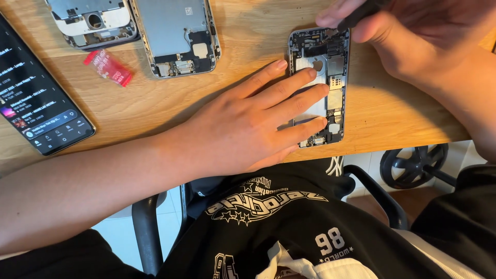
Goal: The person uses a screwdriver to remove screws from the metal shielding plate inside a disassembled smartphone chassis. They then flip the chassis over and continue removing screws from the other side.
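An opened phone body (330,67) with bare inner parts lies on the wooden table (248,36) near its front edge. My left hand (248,124) lies flat on it, fingers spread across its lower half, pressing it down. My right hand (392,36) is at the phone's top end, closed on a thin dark tool (356,15) whose tip points at the upper parts of the phone.
A second stripped phone shell (178,36) and a third one (93,20) lie at the back left. A small red packet (109,67) rests beside them. A lit black phone (36,98) lies at the left. A chair's black armrests (377,194) show below the table.
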